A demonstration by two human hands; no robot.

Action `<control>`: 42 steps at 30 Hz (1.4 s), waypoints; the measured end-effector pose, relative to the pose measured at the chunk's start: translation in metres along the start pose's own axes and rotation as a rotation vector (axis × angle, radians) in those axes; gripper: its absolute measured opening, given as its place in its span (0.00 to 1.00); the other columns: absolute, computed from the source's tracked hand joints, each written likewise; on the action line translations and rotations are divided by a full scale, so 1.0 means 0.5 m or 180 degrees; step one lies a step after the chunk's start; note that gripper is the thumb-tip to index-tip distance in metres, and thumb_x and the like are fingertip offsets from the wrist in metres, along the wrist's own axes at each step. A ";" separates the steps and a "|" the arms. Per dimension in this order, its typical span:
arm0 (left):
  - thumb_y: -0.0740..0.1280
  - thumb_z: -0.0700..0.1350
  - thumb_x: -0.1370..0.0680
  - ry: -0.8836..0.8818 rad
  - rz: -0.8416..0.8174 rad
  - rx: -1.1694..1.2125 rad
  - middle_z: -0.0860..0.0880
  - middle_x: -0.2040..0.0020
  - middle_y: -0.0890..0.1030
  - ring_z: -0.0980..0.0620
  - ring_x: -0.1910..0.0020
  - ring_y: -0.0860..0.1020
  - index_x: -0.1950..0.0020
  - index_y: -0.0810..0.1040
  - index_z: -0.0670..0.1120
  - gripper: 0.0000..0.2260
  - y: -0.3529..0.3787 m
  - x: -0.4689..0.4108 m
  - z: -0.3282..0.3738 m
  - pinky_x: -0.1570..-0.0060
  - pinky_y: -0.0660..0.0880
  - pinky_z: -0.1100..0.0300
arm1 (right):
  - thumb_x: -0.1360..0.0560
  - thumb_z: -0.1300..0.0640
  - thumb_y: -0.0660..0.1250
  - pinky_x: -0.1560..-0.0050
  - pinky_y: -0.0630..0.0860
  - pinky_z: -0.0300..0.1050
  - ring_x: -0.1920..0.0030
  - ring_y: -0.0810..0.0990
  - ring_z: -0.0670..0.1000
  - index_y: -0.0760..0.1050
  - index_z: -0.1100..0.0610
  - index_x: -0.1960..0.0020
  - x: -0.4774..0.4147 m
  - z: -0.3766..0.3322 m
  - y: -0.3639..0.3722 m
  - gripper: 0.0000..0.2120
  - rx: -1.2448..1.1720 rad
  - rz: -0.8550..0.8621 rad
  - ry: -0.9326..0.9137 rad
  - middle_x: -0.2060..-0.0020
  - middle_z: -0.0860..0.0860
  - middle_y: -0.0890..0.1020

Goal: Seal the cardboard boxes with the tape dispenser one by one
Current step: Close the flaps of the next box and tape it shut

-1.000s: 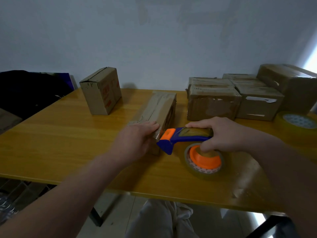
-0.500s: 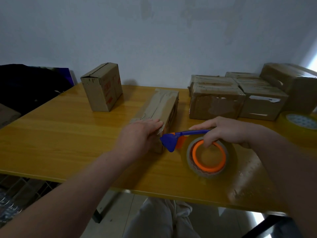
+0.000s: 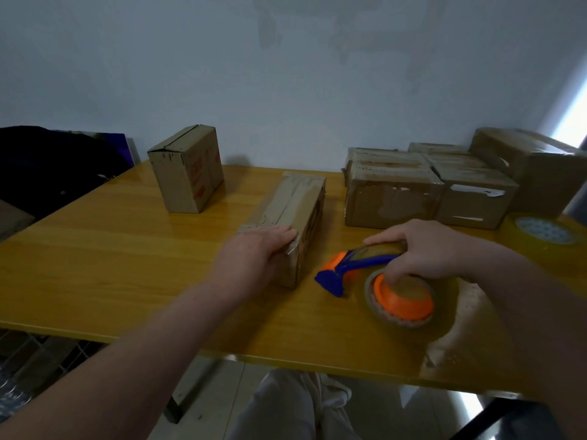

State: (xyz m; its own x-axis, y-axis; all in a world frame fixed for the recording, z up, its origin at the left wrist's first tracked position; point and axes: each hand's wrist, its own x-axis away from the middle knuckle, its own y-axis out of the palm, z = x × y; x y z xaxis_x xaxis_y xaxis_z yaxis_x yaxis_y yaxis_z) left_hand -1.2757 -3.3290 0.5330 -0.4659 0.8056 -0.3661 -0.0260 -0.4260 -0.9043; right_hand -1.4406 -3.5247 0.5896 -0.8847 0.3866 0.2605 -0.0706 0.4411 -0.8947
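Yellow varnished wood of the table (image 3: 127,249) runs back to a pale wall, with a long cardboard box (image 3: 298,201) lying end-on at its middle, an upright box (image 3: 187,169) back left, and a cluster of boxes (image 3: 394,192) back right near a spare tape roll (image 3: 543,233). The left hand (image 3: 254,252) reaches forward and lies palm down, fingers straight and together, on the near end of the long box's top. The right hand (image 3: 425,249) comes in from the right, fingers curled over the blue and orange tape dispenser (image 3: 359,265), just right of that box and apart from it.
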 end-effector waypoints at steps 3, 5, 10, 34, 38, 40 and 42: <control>0.62 0.44 0.20 0.0011 0.0028 0.0030 0.58 0.28 0.67 0.57 0.29 0.65 0.28 0.66 0.55 0.21 -0.002 0.001 0.000 0.32 0.60 0.63 | 0.32 0.37 0.70 0.55 0.70 0.39 0.52 0.72 0.46 0.60 0.42 0.26 0.004 0.024 0.012 0.37 0.0462 0.0795 0.0083 0.42 0.48 0.74; 0.62 0.44 0.20 0.0014 0.0010 0.0090 0.58 0.29 0.67 0.56 0.29 0.66 0.28 0.68 0.55 0.20 -0.003 -0.001 -0.002 0.33 0.60 0.63 | 0.30 0.33 0.64 0.53 0.70 0.42 0.50 0.70 0.48 0.55 0.42 0.24 0.000 0.037 0.028 0.38 0.0475 0.1156 0.0210 0.46 0.51 0.71; 0.63 0.45 0.20 -0.0149 0.0052 0.0279 0.56 0.31 0.72 0.53 0.31 0.69 0.31 0.72 0.54 0.18 -0.001 0.001 -0.014 0.32 0.64 0.56 | 0.20 0.43 0.56 0.53 0.68 0.43 0.51 0.67 0.48 0.50 0.41 0.23 -0.010 0.043 0.081 0.29 0.0945 0.1577 0.0408 0.51 0.51 0.65; 0.64 0.45 0.21 0.0526 0.0302 -0.0331 0.53 0.47 0.82 0.55 0.47 0.77 0.45 0.82 0.50 0.09 -0.311 -0.177 0.072 0.49 0.69 0.64 | 0.39 0.41 0.79 0.36 0.68 0.41 0.35 0.67 0.38 0.56 0.41 0.27 -0.020 -0.198 -0.046 0.47 -0.1198 0.1502 -0.1547 0.33 0.38 0.68; 0.66 0.46 0.22 0.0285 0.0980 0.0061 0.53 0.45 0.81 0.54 0.45 0.77 0.41 0.80 0.49 0.10 -0.309 -0.169 0.082 0.46 0.70 0.63 | 0.38 0.44 0.78 0.53 0.68 0.31 0.45 0.71 0.35 0.63 0.39 0.38 -0.030 -0.194 -0.038 0.35 -0.1444 0.1865 -0.1555 0.46 0.35 0.73; 0.66 0.46 0.22 0.0309 0.1414 -0.0021 0.53 0.45 0.80 0.54 0.45 0.76 0.41 0.79 0.49 0.10 -0.302 -0.155 0.086 0.46 0.70 0.61 | 0.36 0.45 0.78 0.57 0.67 0.27 0.48 0.70 0.31 0.63 0.38 0.39 -0.028 -0.187 -0.038 0.33 -0.1592 0.2030 -0.1459 0.48 0.32 0.72; 0.65 0.48 0.22 0.0463 0.1359 -0.0044 0.53 0.46 0.81 0.55 0.47 0.77 0.42 0.80 0.48 0.10 -0.287 -0.137 0.092 0.47 0.71 0.61 | 0.35 0.47 0.77 0.60 0.69 0.23 0.52 0.71 0.27 0.65 0.38 0.42 -0.028 -0.181 -0.040 0.28 -0.1881 0.2081 -0.1396 0.51 0.32 0.73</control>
State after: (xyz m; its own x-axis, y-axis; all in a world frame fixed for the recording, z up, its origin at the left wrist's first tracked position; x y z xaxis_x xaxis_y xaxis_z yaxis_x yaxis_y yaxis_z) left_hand -1.2810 -3.3420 0.6977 -0.3032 0.6088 -0.7331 0.1540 -0.7279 -0.6682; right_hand -1.3850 -3.4659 0.6367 -0.7684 0.4167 -0.4857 0.6297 0.6275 -0.4579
